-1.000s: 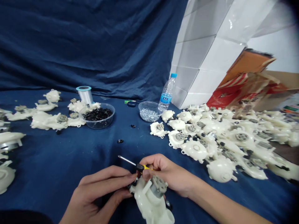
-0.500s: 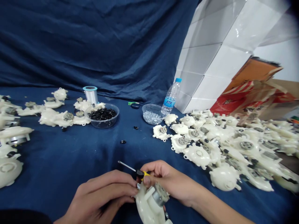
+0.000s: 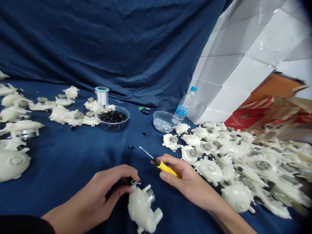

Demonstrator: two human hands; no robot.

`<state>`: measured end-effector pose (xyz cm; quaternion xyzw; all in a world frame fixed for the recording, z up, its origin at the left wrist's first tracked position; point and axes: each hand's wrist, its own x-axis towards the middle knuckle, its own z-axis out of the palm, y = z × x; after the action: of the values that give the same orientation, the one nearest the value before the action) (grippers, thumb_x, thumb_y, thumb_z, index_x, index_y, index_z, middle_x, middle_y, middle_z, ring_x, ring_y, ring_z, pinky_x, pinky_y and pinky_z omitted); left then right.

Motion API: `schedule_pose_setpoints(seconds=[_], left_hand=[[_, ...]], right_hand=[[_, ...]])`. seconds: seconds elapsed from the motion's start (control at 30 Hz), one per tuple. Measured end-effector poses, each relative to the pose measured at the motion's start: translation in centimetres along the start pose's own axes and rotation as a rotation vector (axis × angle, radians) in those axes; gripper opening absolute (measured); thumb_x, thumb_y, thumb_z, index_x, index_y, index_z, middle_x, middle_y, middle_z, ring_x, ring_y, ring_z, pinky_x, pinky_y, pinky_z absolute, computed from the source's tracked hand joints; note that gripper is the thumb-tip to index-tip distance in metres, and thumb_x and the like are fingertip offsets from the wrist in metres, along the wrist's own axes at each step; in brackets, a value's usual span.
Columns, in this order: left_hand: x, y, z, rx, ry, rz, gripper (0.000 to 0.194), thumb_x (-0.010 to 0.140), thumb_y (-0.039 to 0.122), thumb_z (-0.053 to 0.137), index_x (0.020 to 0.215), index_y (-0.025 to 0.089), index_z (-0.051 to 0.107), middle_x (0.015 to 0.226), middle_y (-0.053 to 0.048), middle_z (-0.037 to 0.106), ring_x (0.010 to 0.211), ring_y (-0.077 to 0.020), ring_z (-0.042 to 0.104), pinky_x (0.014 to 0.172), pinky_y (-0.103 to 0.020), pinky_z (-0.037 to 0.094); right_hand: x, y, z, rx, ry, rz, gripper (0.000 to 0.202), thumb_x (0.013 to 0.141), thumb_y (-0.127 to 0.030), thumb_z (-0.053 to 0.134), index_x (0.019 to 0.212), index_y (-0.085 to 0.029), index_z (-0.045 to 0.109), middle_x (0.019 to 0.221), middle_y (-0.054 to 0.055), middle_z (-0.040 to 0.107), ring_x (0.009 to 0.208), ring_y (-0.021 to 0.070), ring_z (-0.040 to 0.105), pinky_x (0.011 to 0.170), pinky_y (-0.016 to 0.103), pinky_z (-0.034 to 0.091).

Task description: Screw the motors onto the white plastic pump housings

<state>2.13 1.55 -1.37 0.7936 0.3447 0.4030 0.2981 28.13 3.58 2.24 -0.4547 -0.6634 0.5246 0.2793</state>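
Note:
With thumb and fingers, my left hand [image 3: 104,190] pinches the top end of a cream plastic housing [image 3: 141,209], where a small dark, shiny piece [image 3: 135,183] shows at the fingertips. A silver motor [image 3: 150,196] sits on the housing's right side. My right hand [image 3: 186,182] is wrapped round a screwdriver [image 3: 168,169] with a yellow and black handle, its metal tip pointing up and left, apart from the housing. Two small black pieces, one nearer [image 3: 131,147] and one farther [image 3: 145,134], lie on the blue cloth beyond my hands.
A clear bowl of black pieces [image 3: 126,122] stands at the back left beside a wire spool [image 3: 102,96]. Behind my right hand are a bowl of screws [image 3: 162,125] and a water bottle [image 3: 182,109]. Many cream housings [image 3: 234,146] crowd the right; several more [image 3: 65,115] lie left.
My right hand has moved away from the housing, and the screwdriver has swung out with its yellow handle now showing. The housing has turned in my left hand. The view has shifted slightly.

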Motion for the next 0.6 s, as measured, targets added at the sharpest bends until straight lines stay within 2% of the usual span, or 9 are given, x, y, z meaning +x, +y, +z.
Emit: schedule_pose_setpoints(seconds=[0.17, 0.27, 0.33, 0.43, 0.5, 0.6], left_hand=[[0.5, 0.0, -1.6, -0.117, -0.066, -0.137, 0.024, 0.09, 0.014, 0.06, 0.101, 0.031, 0.073, 0.099, 0.003, 0.078, 0.089, -0.0139, 0.075, 0.083, -0.016, 0.056], [0.7, 0.2, -2.4, -0.158, -0.148, -0.144, 0.021, 0.089, 0.014, 0.064, 0.093, 0.03, 0.077, 0.094, 0.003, 0.077, 0.084, -0.0129, 0.074, 0.08, -0.016, 0.056], [0.7, 0.2, -2.6, -0.201, -0.195, -0.163, 0.023, 0.089, 0.012, 0.064, 0.09, 0.03, 0.078, 0.09, 0.003, 0.077, 0.079, -0.0116, 0.073, 0.076, -0.015, 0.056], [0.5, 0.0, -2.4, -0.232, -0.203, -0.229, 0.027, 0.088, 0.009, 0.065, 0.091, 0.031, 0.08, 0.089, 0.003, 0.076, 0.077, -0.0111, 0.073, 0.074, -0.015, 0.056], [0.2, -0.3, -2.1, -0.234, -0.185, -0.273, 0.027, 0.087, 0.01, 0.066, 0.09, 0.033, 0.081, 0.089, 0.004, 0.077, 0.076, -0.0106, 0.073, 0.073, -0.015, 0.056], [-0.1, -1.0, -1.6, -0.281, -0.156, -0.279, 0.033, 0.083, 0.007, 0.067, 0.091, 0.036, 0.08, 0.085, 0.006, 0.077, 0.068, -0.0092, 0.072, 0.067, -0.013, 0.056]], right_hand=[[0.0, 0.1, -0.6, 0.084, -0.023, -0.071, 0.024, 0.089, -0.037, 0.072, 0.11, -0.027, 0.071, 0.099, 0.0, 0.052, 0.075, 0.01, 0.047, 0.064, 0.023, 0.035], [0.3, 0.2, -0.5, 0.11, -0.101, -0.083, 0.022, 0.085, -0.031, 0.076, 0.107, -0.026, 0.075, 0.093, 0.0, 0.055, 0.074, 0.0093, 0.051, 0.065, 0.022, 0.039], [0.2, 0.2, -0.4, 0.03, -0.119, -0.071, 0.02, 0.084, -0.03, 0.077, 0.104, -0.025, 0.077, 0.09, 0.001, 0.061, 0.074, 0.0107, 0.057, 0.066, 0.023, 0.043], [-0.6, 0.4, -0.3, -0.228, 0.005, -0.129, 0.015, 0.088, -0.03, 0.072, 0.102, -0.028, 0.077, 0.091, 0.003, 0.069, 0.08, 0.0149, 0.066, 0.072, 0.025, 0.049], [-1.5, 0.9, -0.1, -0.4, 0.094, -0.266, 0.02, 0.09, -0.023, 0.069, 0.107, -0.032, 0.073, 0.096, 0.003, 0.071, 0.084, 0.0172, 0.069, 0.074, 0.026, 0.053], [-2.5, 1.6, 0.3, -0.54, 0.179, -0.473, 0.037, 0.085, -0.009, 0.063, 0.112, -0.034, 0.066, 0.095, 0.003, 0.071, 0.079, 0.0186, 0.071, 0.062, 0.025, 0.053]])
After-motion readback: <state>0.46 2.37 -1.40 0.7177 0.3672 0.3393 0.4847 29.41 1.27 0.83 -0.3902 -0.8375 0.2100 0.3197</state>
